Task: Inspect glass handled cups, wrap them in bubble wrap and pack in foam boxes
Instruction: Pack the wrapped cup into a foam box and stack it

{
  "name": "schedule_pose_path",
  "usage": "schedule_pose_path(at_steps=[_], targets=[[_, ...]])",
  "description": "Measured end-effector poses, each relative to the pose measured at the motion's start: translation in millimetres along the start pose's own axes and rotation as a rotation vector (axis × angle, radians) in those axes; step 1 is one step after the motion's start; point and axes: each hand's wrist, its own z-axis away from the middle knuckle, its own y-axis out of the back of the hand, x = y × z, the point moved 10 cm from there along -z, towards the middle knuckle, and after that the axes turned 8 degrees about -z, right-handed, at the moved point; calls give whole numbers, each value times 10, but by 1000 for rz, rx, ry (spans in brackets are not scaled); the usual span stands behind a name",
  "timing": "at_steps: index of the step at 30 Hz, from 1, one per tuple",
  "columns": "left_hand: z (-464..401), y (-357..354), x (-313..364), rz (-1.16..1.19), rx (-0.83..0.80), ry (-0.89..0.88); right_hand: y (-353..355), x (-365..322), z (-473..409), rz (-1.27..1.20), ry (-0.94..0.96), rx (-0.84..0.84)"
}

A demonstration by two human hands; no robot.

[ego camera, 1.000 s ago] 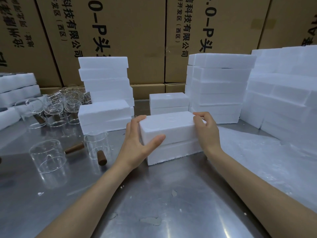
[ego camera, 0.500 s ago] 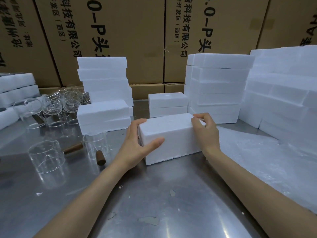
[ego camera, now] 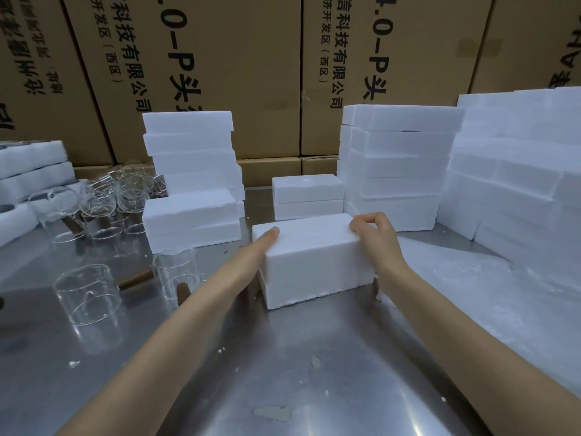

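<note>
My left hand and right hand clasped the closed foam box by its ends; I judged it light, stiff, crumbly.

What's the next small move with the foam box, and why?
Probably lift the lid off. The foam box sits closed on the table, a seam low on its side; the left hand and right hand grip its two ends. Cups stand unwrapped.
</note>
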Motion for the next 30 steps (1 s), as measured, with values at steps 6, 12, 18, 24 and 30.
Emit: schedule_pose_path(at_steps=[6, 12, 18, 24, 30], targets=[[38, -56, -115, 95, -78, 143, -7, 17, 20, -39, -43, 5], [-79, -276, 99, 268, -139, 213, 100, 64, 4, -126, -97, 82], [-404, -72, 281, 335, -73, 176, -44, -218, -45, 110, 86, 9], [-820, 178, 637, 405, -25, 220, -769, -792, 126, 1048, 938, -83], [-1278, 296, 914, 425, 1, 165, -1285, -1009, -504, 1279, 1058, 2]])
